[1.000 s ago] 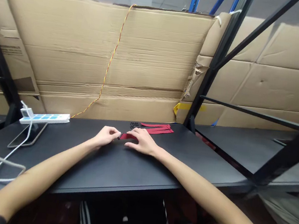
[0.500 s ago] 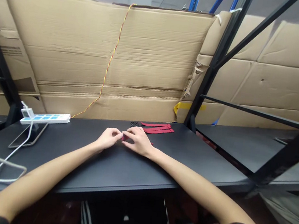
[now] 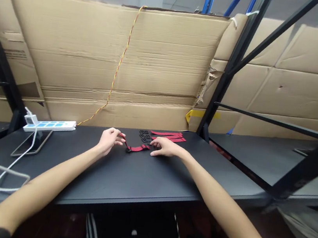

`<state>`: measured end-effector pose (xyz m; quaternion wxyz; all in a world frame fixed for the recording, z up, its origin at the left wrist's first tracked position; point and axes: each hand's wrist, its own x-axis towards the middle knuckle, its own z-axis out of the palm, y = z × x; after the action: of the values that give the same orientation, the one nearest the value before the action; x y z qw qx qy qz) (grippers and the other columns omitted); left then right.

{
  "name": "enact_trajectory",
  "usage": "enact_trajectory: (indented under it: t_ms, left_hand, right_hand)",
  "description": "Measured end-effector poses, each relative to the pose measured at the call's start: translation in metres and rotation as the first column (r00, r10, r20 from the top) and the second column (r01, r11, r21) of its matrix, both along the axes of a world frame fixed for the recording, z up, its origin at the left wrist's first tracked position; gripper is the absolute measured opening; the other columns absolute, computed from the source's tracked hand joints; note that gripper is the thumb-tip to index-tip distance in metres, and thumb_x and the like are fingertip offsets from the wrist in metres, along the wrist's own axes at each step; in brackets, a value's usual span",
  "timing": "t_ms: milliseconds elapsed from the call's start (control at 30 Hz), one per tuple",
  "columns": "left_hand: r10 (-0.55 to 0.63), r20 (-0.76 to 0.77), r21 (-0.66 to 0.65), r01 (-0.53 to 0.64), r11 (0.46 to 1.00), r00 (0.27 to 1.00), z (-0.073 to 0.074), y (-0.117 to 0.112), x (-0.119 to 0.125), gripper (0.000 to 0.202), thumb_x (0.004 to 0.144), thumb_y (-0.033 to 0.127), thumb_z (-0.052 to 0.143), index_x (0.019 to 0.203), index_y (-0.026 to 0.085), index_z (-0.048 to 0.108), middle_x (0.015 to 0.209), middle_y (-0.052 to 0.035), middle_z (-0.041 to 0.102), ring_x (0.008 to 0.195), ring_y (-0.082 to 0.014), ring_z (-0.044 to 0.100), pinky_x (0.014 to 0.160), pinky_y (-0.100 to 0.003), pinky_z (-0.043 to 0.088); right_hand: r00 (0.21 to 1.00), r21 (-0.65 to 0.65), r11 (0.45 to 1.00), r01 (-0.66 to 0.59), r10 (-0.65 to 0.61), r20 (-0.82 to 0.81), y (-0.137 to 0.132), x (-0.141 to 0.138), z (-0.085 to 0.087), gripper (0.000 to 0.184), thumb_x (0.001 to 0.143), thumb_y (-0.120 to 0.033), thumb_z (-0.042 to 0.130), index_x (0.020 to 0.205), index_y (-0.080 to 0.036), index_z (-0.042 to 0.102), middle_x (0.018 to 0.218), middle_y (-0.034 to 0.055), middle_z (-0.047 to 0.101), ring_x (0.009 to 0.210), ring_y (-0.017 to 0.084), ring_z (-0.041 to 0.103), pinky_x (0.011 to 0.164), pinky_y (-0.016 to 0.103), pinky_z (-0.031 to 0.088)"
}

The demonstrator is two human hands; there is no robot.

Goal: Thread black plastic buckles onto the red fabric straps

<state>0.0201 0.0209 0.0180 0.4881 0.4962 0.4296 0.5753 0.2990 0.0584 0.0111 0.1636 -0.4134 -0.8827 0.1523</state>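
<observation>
A red strap (image 3: 135, 147) with a small black buckle at its low end hangs in a curve over the black table (image 3: 127, 177). My left hand (image 3: 109, 140) pinches its left end. My right hand (image 3: 164, 147) holds the strap's right end against the table, fingers curled. Behind the right hand lie several loose red straps (image 3: 170, 136) and a few small black buckles (image 3: 144, 134).
A white power strip (image 3: 50, 125) with a white cable (image 3: 4, 170) and a phone (image 3: 30, 142) lie at the table's left. Cardboard sheets (image 3: 125, 63) wall the back. Black frame posts (image 3: 227, 73) stand at the right, with another black shelf (image 3: 260, 157) beyond.
My hands were together over the strap; now they have moved apart, stretching the red strap between them. The right hand shifted right toward the strap pile.
</observation>
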Motion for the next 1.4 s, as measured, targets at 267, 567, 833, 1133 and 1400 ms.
enact_trajectory:
  t_ms: [267, 567, 833, 1133, 1400]
  left_hand:
    - [-0.116, -0.008, 0.004, 0.116, 0.993, 0.993, -0.003, -0.001, 0.004, 0.035, 0.074, 0.042, 0.070, 0.078, 0.008, 0.061, 0.072, -0.0074, 0.065, 0.067, -0.0166, 0.066, 0.070, -0.033, 0.055]
    - [-0.162, -0.214, -0.028, 0.159, 0.987, 0.963, -0.006, -0.006, 0.006, 0.048, 0.057, 0.034, 0.083, 0.096, 0.014, 0.064, 0.083, -0.0066, 0.070, 0.065, -0.0127, 0.060, 0.056, -0.022, 0.041]
    - [-0.183, -0.461, 0.045, 0.229, 0.972, 0.868, -0.005, -0.014, 0.012, 0.032, 0.070, 0.042, 0.067, 0.080, 0.012, 0.074, 0.075, -0.0068, 0.071, 0.064, -0.0159, 0.059, 0.060, -0.025, 0.045]
    - [-0.218, -0.640, 0.016, 0.296, 0.955, 0.737, -0.001, -0.024, 0.016, 0.027, 0.072, 0.034, 0.059, 0.067, 0.011, 0.073, 0.053, -0.0002, 0.059, 0.047, -0.0096, 0.045, 0.046, -0.021, 0.034]
    - [-0.130, -0.674, 0.033, 0.205, 0.978, 0.727, -0.005, -0.019, 0.016, 0.022, 0.068, 0.027, 0.053, 0.061, 0.012, 0.068, 0.051, 0.0006, 0.057, 0.047, -0.0101, 0.045, 0.045, -0.021, 0.033]
  right_hand:
    - [0.995, 0.079, 0.995, -0.064, 0.070, -0.072, 0.001, -0.017, -0.013, 0.051, 0.076, -0.045, 0.068, 0.119, -0.018, 0.060, 0.096, 0.0085, 0.062, 0.083, 0.020, 0.058, 0.075, 0.032, 0.046]
    - [0.950, 0.076, 0.981, -0.180, 0.193, -0.244, -0.004, -0.040, -0.020, 0.035, 0.077, -0.039, 0.068, 0.105, -0.019, 0.062, 0.098, 0.0064, 0.062, 0.088, 0.020, 0.057, 0.082, 0.034, 0.046]
    - [0.789, -0.053, 0.977, -0.205, 0.133, -0.600, -0.017, -0.058, -0.022, 0.042, 0.066, -0.035, 0.076, 0.102, -0.017, 0.063, 0.094, 0.0046, 0.065, 0.086, 0.019, 0.060, 0.082, 0.035, 0.049]
    - [0.849, 0.155, 0.971, -0.183, 0.236, -0.472, -0.038, -0.067, -0.013, 0.029, 0.073, -0.029, 0.071, 0.099, -0.018, 0.065, 0.086, 0.0031, 0.063, 0.079, 0.017, 0.058, 0.075, 0.030, 0.046]
    - [0.877, 0.278, 0.950, -0.146, 0.254, -0.409, -0.042, -0.067, -0.009, 0.027, 0.073, -0.029, 0.072, 0.095, -0.017, 0.064, 0.082, 0.0025, 0.062, 0.074, 0.015, 0.055, 0.070, 0.027, 0.043]
